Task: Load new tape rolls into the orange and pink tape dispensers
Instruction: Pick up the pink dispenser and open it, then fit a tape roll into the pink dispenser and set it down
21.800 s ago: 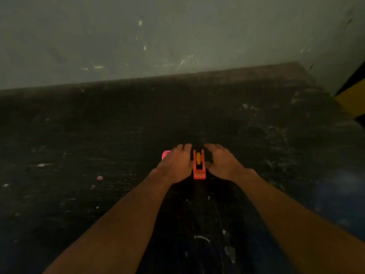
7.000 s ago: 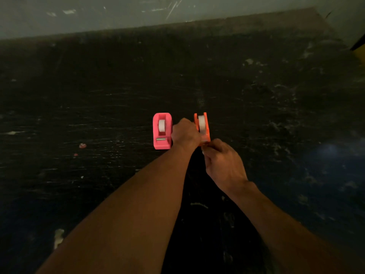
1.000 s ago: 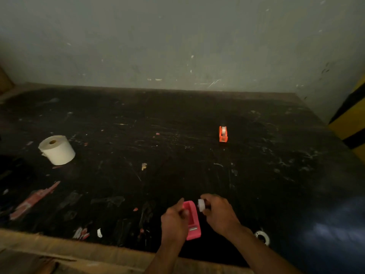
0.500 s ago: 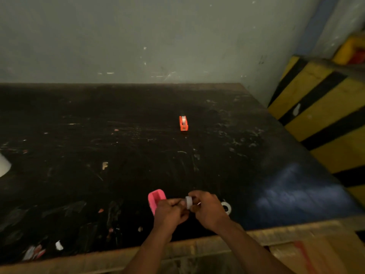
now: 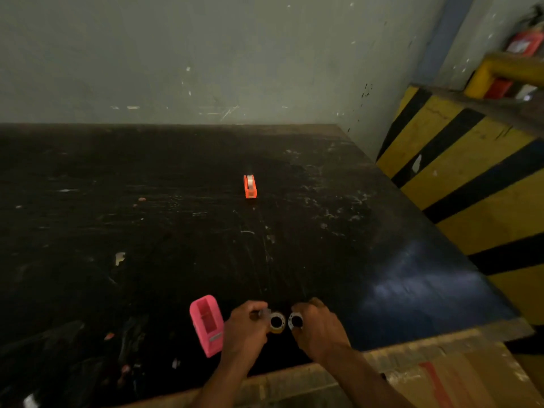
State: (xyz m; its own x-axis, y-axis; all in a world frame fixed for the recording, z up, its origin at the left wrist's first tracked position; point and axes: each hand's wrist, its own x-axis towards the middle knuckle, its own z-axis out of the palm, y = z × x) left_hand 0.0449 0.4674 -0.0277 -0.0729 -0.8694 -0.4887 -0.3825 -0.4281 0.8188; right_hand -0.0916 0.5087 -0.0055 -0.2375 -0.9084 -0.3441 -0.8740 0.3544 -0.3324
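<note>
Near the front edge of the dark desk (image 5: 323, 201), two small tape rolls are sitting side by side, almost touching, their round holes facing the camera. The left hand (image 5: 244, 331) is pinching the left roll (image 5: 276, 321) with its fingers (image 5: 260, 313) curled narrowly around it, and the right hand (image 5: 319, 328) is gripping the right roll (image 5: 295, 320) the same way. No brand or writing is readable on either roll or on the dispensers. Just left of the left hand, the pink dispenser (image 5: 207, 325) is standing on the desk with its well showing empty. Well apart from the hands, toward the middle of the desk, the orange dispenser (image 5: 250, 187) is standing with a white roll showing in it. A grey wall (image 5: 206, 54) is rising behind the desk, and yellow-and-black striped panels (image 5: 471, 178) are flanking it on the right.
</note>
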